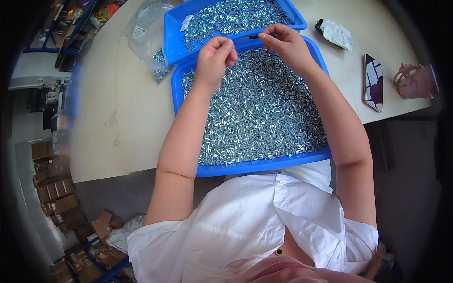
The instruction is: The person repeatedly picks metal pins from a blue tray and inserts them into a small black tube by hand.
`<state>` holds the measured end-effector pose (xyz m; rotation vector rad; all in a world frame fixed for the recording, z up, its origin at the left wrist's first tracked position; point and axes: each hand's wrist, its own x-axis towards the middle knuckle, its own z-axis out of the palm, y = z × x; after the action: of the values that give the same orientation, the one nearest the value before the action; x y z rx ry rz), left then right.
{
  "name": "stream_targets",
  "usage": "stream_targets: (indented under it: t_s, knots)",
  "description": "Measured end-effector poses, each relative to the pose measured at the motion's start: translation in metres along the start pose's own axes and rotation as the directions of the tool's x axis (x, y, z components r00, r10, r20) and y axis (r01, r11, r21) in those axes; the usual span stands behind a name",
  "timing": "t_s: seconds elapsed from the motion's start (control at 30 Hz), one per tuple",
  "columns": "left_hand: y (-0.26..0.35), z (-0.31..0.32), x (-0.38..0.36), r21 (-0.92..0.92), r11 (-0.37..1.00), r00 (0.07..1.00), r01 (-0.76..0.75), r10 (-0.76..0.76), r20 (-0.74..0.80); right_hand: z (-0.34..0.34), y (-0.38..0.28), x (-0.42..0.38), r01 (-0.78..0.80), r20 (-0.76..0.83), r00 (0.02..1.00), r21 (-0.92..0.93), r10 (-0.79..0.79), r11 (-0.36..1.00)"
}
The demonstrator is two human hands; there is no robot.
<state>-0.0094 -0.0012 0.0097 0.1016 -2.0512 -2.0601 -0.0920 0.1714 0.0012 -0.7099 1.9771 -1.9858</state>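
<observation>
My right hand pinches a short, thin dark rod that points toward my left hand; its exact kind is too small to tell. My left hand is closed with fingertips pressed together, and whatever it holds is too small to make out. Both hands hover over the far side of a blue tray filled with small silvery cylindrical metal pieces. Just beyond stands a second blue tray, tilted against the near one, holding more such pieces and a small white label.
Left of the trays lies a clear plastic bag with metal pieces inside. On the right side of the table are a crumpled white wrapped item, a phone and a cup. Cardboard boxes stand far left.
</observation>
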Motion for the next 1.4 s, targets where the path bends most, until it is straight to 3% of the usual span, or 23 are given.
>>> stream_targets:
  t_s: [0.07, 0.1, 0.13, 0.2, 0.23, 0.43, 0.5, 0.53, 0.63, 0.87, 0.93, 1.0, 1.07, 1.17, 1.2, 1.3, 1.37, 1.4]
  knots:
    - [0.004, -0.007, 0.0, -0.414, 0.897, 0.983, 0.155, -0.097, 0.157, 0.001, -0.001, -0.001, -0.008, 0.017, 1.0, -0.002, 0.008, 1.0]
    - [0.008, -0.008, 0.0, -0.501, 0.831, 0.968, 0.241, -0.168, 0.186, 0.001, -0.002, -0.001, -0.007, 0.017, 1.0, -0.002, 0.008, 1.0]
    - [0.009, -0.01, 0.0, -0.5, 0.832, 0.968, 0.24, -0.168, 0.186, 0.001, -0.003, -0.002, -0.017, 0.02, 1.0, -0.015, 0.018, 1.0]
    - [0.01, -0.015, 0.0, -0.594, 0.705, 0.908, 0.388, -0.183, 0.376, 0.002, -0.003, -0.002, -0.027, 0.023, 0.999, -0.028, 0.027, 0.999]
    - [0.009, -0.016, 0.0, -0.594, 0.705, 0.908, 0.387, -0.182, 0.376, 0.002, -0.001, -0.001, -0.013, 0.028, 1.0, -0.023, 0.014, 1.0]
    - [0.007, -0.012, -0.002, -0.453, 0.836, 0.943, 0.309, -0.205, 0.264, 0.002, 0.002, -0.001, 0.005, 0.04, 0.999, -0.032, -0.004, 0.999]
    - [0.007, -0.006, -0.002, -0.221, 0.94, 0.964, 0.261, -0.243, 0.107, 0.002, 0.004, -0.001, 0.013, 0.05, 0.999, -0.04, -0.011, 0.999]
    - [0.004, -0.006, -0.002, -0.079, 0.979, 0.976, 0.187, -0.176, 0.124, 0.002, 0.005, 0.0, 0.008, 0.057, 0.998, -0.043, -0.006, 0.999]
    - [-0.008, -0.003, -0.002, 0.415, 0.91, 0.999, 0.004, -0.019, 0.033, 0.004, 0.007, 0.001, 0.014, 0.075, 0.997, -0.059, -0.009, 0.998]
    - [-0.009, -0.005, -0.003, 0.484, 0.874, 0.996, -0.049, 0.079, -0.042, 0.011, 0.004, -0.005, 0.059, 0.128, 0.991, -0.075, -0.049, 0.995]
    - [-0.002, -0.002, -0.005, 0.597, 0.797, 0.987, -0.091, 0.154, -0.055, 0.013, 0.0, -0.007, 0.094, 0.153, 0.986, -0.198, -0.064, 0.976]
    - [-0.003, -0.001, -0.006, 0.613, 0.784, 0.986, -0.099, 0.16, -0.045, 0.016, -0.001, -0.01, 0.116, 0.159, 0.984, -0.198, -0.085, 0.973]
    - [-0.001, -0.001, -0.007, 0.675, 0.736, 0.992, -0.061, 0.121, -0.042, 0.017, 0.0, -0.01, 0.205, 0.134, 0.977, -0.391, -0.165, 0.897]
    - [-0.005, -0.003, -0.005, 0.732, 0.677, 0.991, -0.076, 0.135, -0.021, 0.018, -0.005, -0.013, 0.307, 0.177, 0.952, -0.504, -0.251, 0.807]
    - [-0.003, -0.003, -0.006, 0.753, 0.655, 0.992, -0.065, 0.122, -0.02, 0.02, -0.006, -0.013, 0.408, 0.185, 0.911, -0.524, -0.368, 0.748]
    - [-0.005, -0.005, -0.006, 0.789, 0.608, 0.987, -0.092, 0.162, -0.01, 0.023, -0.007, -0.015, 0.454, 0.21, 0.884, -0.592, -0.417, 0.666]
    - [-0.003, -0.004, -0.007, 0.819, 0.566, 0.985, -0.091, 0.17, -0.008, 0.026, -0.009, -0.015, 0.408, 0.169, 0.906, -0.598, -0.389, 0.69]
    - [-0.002, -0.003, -0.008, 0.851, 0.517, 0.983, -0.094, 0.184, -0.003, 0.027, -0.01, -0.015, 0.307, 0.153, 0.948, -0.668, -0.279, 0.677]
